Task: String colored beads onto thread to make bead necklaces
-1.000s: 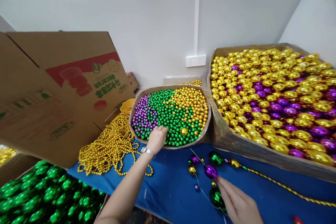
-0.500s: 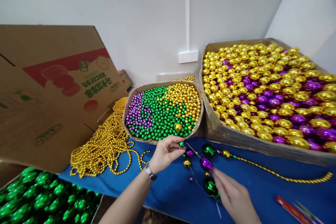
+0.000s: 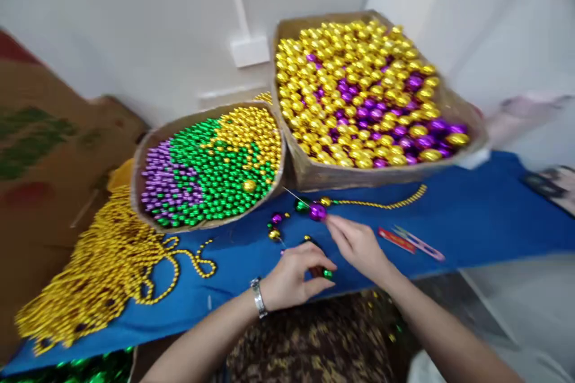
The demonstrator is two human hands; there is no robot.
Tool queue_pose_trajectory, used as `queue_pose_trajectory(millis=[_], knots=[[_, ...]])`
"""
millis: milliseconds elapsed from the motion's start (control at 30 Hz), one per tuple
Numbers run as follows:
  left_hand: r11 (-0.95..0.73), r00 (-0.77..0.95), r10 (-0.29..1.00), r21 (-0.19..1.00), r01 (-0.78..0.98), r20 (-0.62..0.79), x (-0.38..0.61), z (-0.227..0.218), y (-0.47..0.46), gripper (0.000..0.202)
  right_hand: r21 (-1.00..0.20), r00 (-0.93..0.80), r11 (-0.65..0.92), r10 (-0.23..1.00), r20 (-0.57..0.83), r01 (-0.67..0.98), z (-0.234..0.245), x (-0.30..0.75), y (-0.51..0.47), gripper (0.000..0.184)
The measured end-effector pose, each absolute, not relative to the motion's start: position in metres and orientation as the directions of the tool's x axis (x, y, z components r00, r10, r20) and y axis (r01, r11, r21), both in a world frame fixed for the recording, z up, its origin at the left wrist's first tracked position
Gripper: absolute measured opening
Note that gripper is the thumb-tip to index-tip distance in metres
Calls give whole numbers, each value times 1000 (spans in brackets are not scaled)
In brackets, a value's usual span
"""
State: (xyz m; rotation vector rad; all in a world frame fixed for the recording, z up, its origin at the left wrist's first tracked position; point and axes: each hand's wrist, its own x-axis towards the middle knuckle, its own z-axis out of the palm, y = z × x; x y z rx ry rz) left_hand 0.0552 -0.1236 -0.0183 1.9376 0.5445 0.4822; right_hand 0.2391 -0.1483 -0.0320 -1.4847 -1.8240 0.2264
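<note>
My right hand (image 3: 359,248) pinches a large shiny purple bead (image 3: 318,211). A thin needle (image 3: 296,196) sticks out beyond it to the upper left. Lower and nearer to me, my left hand (image 3: 296,275), with a metal watch at the wrist, is closed with a small green bead (image 3: 327,274) at its fingertips. Behind the hands lies a partly strung strand with a gold bead (image 3: 274,233), a small purple bead (image 3: 277,218) and a dark green bead (image 3: 302,206). My left hand hides part of that strand.
A box of small beads (image 3: 142,215) stands beside a larger box of gold and purple beads (image 3: 359,176). Gold bead chains (image 3: 94,275) heap at left by a cardboard box (image 3: 54,191). A red tool (image 3: 397,240) and pink-handled tweezers (image 3: 424,245) lie right on blue cloth (image 3: 471,209).
The view has swung right. My left hand has drawn back from the needle tip toward me, with the green bead at its fingers. My right hand still grips the purple bead.
</note>
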Motion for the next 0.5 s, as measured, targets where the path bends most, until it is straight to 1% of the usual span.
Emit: queue_pose_trajectory(millis=[67,133,200,267,333,400,433,467,500], knots=[[-468,921,387,872,144,55,85,-37,-144,21,-576,-19,244,930,368,780,-25,247,-146,27],[-514,968,250,849,122,12,115,-56,-167,24,-573,3,194,946,324,796,-20,254,-145,26],[-531,985,172,841,101,-10,137,-70,-186,36,-564,11,176,950,313,806,-12,257,-145,27],[-550,992,127,833,60,12,144,-74,-195,48,-558,-3,201,942,335,805,-4,256,-149,28],[-574,994,93,819,9,54,137,-69,-192,47,-555,-32,263,920,390,789,1,253,-153,29],[-607,990,114,794,4,82,116,-54,-176,36,-549,-52,339,880,472,764,-3,251,-156,31],[-629,982,165,776,33,93,102,-44,-163,30,-546,-55,363,865,499,755,-8,250,-156,31],[-653,961,253,752,88,108,86,-33,-148,25,-527,-51,374,847,528,763,-15,250,-155,29],[-673,919,371,720,169,131,68,-22,-132,23,-512,-67,397,835,547,762,-22,249,-154,28]])
